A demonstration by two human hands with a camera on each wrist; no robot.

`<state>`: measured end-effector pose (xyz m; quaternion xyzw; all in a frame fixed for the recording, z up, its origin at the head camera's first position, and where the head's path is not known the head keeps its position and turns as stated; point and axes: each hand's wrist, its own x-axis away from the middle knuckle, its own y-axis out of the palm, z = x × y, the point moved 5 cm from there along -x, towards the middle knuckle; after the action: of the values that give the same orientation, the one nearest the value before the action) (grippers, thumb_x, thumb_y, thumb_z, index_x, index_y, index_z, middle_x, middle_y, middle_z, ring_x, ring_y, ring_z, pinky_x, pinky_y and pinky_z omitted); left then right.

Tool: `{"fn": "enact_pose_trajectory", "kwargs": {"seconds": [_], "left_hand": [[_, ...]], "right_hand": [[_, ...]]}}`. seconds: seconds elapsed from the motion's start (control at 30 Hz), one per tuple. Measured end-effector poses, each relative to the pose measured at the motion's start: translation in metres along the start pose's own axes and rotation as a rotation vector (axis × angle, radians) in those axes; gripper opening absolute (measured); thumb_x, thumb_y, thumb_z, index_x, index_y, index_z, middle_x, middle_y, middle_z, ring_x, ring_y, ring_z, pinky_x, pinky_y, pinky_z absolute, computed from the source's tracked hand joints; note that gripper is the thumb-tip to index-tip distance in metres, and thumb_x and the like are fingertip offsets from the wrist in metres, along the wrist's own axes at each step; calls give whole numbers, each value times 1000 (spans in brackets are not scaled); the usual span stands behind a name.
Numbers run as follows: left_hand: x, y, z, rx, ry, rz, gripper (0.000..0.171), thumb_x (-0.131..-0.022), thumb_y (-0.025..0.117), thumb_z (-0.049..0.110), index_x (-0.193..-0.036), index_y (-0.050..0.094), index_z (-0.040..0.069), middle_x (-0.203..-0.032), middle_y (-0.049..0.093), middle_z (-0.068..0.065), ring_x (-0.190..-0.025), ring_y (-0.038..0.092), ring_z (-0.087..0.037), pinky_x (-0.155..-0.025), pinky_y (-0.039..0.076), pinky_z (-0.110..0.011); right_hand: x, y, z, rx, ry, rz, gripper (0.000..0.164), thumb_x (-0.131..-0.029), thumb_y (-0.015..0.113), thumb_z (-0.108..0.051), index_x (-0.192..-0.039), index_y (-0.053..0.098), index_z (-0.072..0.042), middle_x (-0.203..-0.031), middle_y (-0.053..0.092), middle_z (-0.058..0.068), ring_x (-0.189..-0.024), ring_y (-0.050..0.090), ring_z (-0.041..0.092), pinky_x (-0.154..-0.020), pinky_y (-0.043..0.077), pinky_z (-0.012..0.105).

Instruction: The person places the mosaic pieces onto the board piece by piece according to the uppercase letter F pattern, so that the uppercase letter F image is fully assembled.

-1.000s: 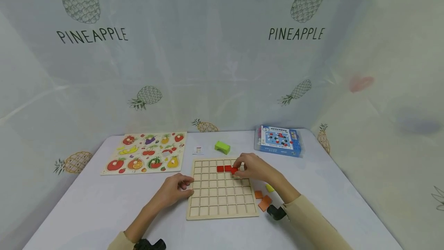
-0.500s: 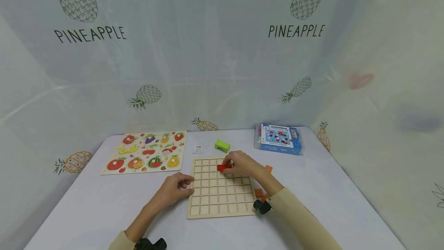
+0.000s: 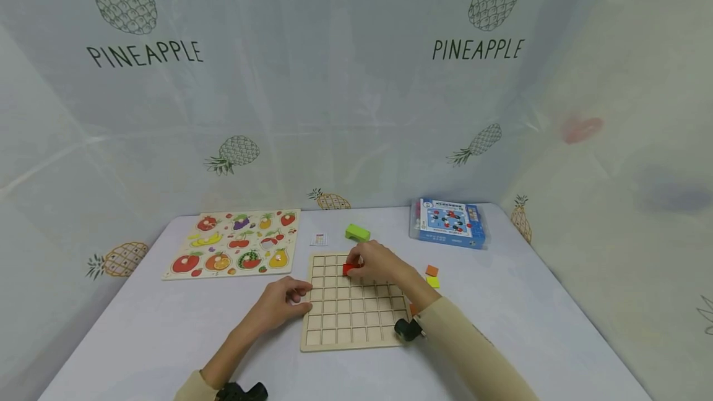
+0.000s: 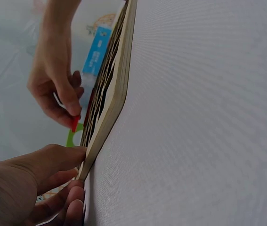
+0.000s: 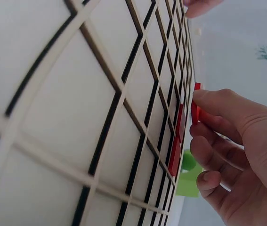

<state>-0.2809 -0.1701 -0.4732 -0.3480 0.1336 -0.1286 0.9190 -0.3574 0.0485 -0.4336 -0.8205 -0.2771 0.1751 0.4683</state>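
Observation:
My right hand (image 3: pixel 377 263) is over the upper part of a wooden grid board (image 3: pixel 330 337). In the right wrist view it pinches a red square tile (image 5: pixel 195 113) between thumb and fingertips, tilted on edge just above the grid. Two more red tiles (image 5: pixel 174 157) lie side by side in the grid cells below it; the hand covers most of them in the head view. My left hand (image 3: pixel 278 303) rests at the board's left edge, thumb and fingertips touching the rim with the fingers loosely bent.
A fruit puzzle board (image 3: pixel 234 272) lies back left. Behind the grid are a small printed card (image 3: pixel 319 239) and a green arch block (image 3: pixel 357 232). A blue boxed set (image 3: pixel 450 239) stands back right. Orange (image 3: pixel 432 270) and yellow-green (image 3: pixel 432 281) tiles lie right of the board.
My right hand has moved left along the board's upper rows with the red tile. Its forearm has shifted left too, now uncovering tiles at the right. The left hand has stayed put.

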Motion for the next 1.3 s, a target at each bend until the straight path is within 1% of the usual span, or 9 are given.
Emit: {"fn": "enact_pose_trajectory", "kwargs": {"seconds": [0.17,0.37,0.57,1.03,1.3], "left_hand": [[0,-1,1,-3,-20,-1,34,-81,78,18,-112,71,5,-93,62,-2,-79,54,-12,-67,47,-18],[-1,-3,3,-4,-13,4,34,-81,79,17,-111,71,4,-93,62,-2,-79,55,-13,-66,47,-18],[-1,-1,3,-7,0,0,33,-81,78,17,-111,71,4,-92,62,-3,-79,54,-13,-66,47,-18],[-1,-1,2,6,-2,4,34,-81,79,17,-111,71,3,-93,63,-4,-78,54,-12,-66,47,-18],[0,1,1,10,-15,4,34,-80,80,17,-110,71,3,-93,63,-5,-78,55,-12,-66,46,-18]], "right_hand": [[-6,2,-2,18,-6,14,20,-88,74,-24,-103,74,-12,-95,72,-3,-81,62,5,-72,51,22],[-13,5,-2,27,-28,24,17,-88,74,-24,-101,74,-13,-98,72,-2,-85,64,6,-74,52,21],[-17,8,1,27,3,20,17,-88,74,-24,-101,74,-13,-96,72,-3,-83,64,5,-74,52,22],[-18,12,2,-6,1,11,17,-87,75,-21,-100,74,-11,-96,73,-2,-83,65,7,-74,53,22],[-15,14,3,-3,5,2,18,-87,75,-22,-101,74,-10,-100,67,2,-86,62,9,-75,52,22]]}}
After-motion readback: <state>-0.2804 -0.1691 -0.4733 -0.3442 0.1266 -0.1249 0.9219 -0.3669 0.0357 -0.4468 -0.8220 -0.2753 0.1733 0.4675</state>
